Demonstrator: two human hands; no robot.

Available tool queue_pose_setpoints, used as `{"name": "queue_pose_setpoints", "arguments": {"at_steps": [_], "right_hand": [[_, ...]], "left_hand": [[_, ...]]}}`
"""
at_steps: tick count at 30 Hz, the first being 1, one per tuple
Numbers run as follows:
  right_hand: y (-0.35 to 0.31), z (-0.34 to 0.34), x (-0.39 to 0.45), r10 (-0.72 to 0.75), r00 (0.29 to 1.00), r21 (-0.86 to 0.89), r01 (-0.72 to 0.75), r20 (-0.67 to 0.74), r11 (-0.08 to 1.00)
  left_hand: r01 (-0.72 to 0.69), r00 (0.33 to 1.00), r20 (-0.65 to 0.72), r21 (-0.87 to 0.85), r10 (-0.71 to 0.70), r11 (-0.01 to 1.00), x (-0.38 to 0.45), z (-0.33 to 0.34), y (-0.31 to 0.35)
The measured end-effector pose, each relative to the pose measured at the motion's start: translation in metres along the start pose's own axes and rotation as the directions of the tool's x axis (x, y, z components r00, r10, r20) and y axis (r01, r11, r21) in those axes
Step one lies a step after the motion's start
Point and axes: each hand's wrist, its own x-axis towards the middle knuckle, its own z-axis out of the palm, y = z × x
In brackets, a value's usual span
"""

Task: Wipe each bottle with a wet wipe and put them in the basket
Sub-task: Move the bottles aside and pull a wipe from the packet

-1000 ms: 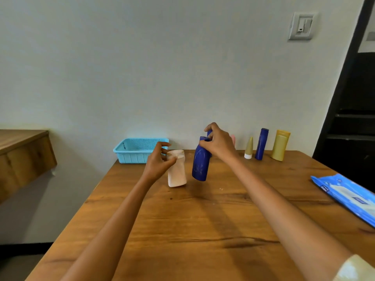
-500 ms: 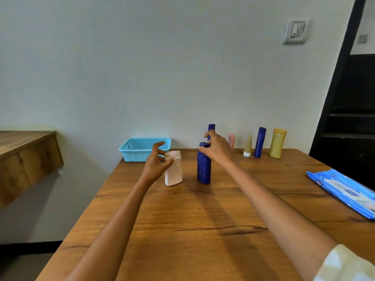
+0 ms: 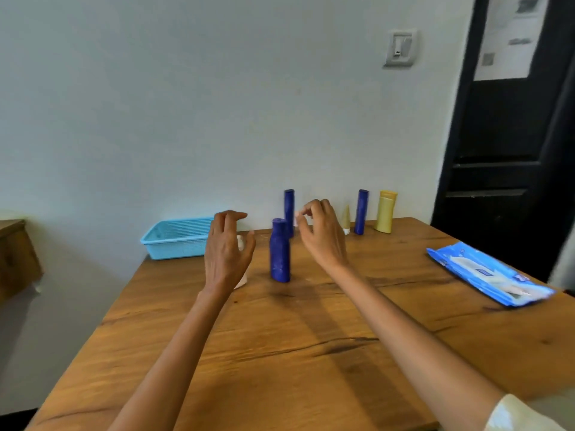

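Two hands hover over the wood-grain worktop (image 3: 280, 353), holding nothing. Left hand (image 3: 225, 248), fingers loosely spread, partly hides a pale squat bottle (image 3: 242, 279). Right hand (image 3: 323, 236), fingers loosely curled, hangs beside a matte dark-blue bottle (image 3: 280, 251) standing upright. Behind: slim blue cylinder (image 3: 289, 211), cream cone tube (image 3: 346, 217), another blue bottle (image 3: 362, 211), yellow bottle (image 3: 385, 211). Light-blue mesh basket (image 3: 177, 239) far left; glossy blue wipes pack (image 3: 485, 273) right.

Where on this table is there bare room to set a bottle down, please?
The near half of the table, between the forearms and towards the wipes pack, is bare. It is crowded along the wall, from the basket to the yellow bottle.
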Motion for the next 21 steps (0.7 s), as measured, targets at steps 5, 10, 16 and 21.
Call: {"name": "queue_pose_setpoints", "arguments": {"at_steps": [5, 10, 16, 21], "right_hand": [[0.041, -0.045, -0.031, 0.042, 0.994, -0.104, -0.052, -0.100, 0.993], [0.143, -0.110, -0.044, 0.277, 0.961, -0.441, -0.241, 0.018, 0.865], [0.240, -0.189, -0.047, 0.677, 0.735, -0.680, -0.508, -0.023, 0.528], [0.273, -0.204, -0.056, 0.775, 0.630, -0.712, -0.519, 0.056, 0.473]], "left_hand": [[-0.310, 0.944, 0.086, -0.092, 0.317, 0.946, -0.011, 0.042, 0.085], [-0.404, 0.770, 0.401, -0.297, 0.496, 0.866, -0.033, 0.113, 0.186], [-0.186, 0.629, 0.670, -0.361, 0.393, 0.914, -0.047, 0.212, 0.257], [-0.042, 0.583, 0.753, -0.346, 0.304, 0.937, -0.050, 0.261, 0.274]]}}
